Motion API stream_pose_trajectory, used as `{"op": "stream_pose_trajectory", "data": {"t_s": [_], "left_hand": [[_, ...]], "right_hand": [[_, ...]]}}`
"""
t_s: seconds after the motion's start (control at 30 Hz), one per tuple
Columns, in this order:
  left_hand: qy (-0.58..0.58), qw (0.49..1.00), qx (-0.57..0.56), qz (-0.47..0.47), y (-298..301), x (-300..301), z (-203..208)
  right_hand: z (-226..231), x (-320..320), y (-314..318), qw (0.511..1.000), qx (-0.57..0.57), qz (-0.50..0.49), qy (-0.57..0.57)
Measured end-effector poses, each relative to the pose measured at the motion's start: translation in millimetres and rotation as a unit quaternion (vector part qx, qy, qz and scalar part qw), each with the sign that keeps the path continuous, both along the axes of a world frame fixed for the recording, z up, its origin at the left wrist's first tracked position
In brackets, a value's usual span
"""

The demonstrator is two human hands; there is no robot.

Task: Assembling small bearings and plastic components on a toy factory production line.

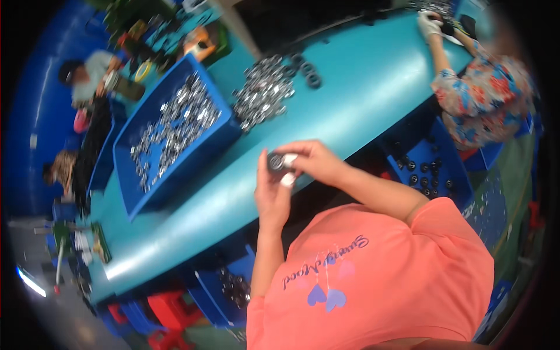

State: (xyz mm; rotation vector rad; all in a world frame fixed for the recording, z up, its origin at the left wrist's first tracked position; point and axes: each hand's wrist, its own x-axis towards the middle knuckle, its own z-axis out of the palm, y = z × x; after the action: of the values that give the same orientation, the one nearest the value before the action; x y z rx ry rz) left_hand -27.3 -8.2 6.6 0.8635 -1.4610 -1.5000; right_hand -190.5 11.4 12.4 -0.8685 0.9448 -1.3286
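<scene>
Fingers [263,165] of your left hand [272,195] stand upright along the left side of a small round black wheel [276,163], while your right hand [318,161] comes in from the right and pinches its other side, so both hands hold it with the fingers drawn in narrow. A white fingertip cover [290,160] on the right hand sits against the wheel; a second white patch shows just below, though you cannot tell from this angle which digit wears it. The wheel is in front of your coral T-shirt [379,268], over the near edge of the teal table [361,76].

Beyond your hands a heap of shiny silver parts [262,92] lies on the tabletop, with several black rings [309,73] beside its right end. To its left stands a large blue bin [204,143] holding more silver pieces. Below the table edge, to your right, a lower blue crate [452,158] holds dark wheels [424,167]. Farther along that side, a co-worker in a floral top [484,99] wears a white glove [430,27]
</scene>
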Motion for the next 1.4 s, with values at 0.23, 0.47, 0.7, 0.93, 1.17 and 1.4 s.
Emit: {"op": "stream_pose_trajectory", "data": {"t_s": [0.23,0.47,0.7,0.93,1.17,1.4], "left_hand": [[-0.078,0.996,-0.033,0.030,0.8,12.2,3.9],[-0.196,0.952,-0.217,0.091,0.0,12.7,-11.6],[-0.079,0.993,-0.067,0.052,3.7,13.0,1.0],[0.029,0.997,0.044,0.053,2.3,16.8,-4.1],[-0.006,0.995,-0.056,0.082,-9.0,-6.7,-16.6],[-0.056,0.995,-0.024,0.078,-13.7,-5.2,-17.2]], "right_hand": [[6.0,6.8,-6.0,0.997,0.062,0.039,0.041],[-10.0,14.2,-10.3,0.999,0.028,0.002,0.027],[-3.7,-2.2,-12.5,0.996,0.041,0.076,-0.027],[1.2,-1.4,-7.3,0.991,0.037,0.123,-0.034],[-8.9,-5.1,4.7,0.978,-0.079,0.001,0.195],[-10.6,-5.0,3.8,0.983,-0.037,0.008,0.181]]}}
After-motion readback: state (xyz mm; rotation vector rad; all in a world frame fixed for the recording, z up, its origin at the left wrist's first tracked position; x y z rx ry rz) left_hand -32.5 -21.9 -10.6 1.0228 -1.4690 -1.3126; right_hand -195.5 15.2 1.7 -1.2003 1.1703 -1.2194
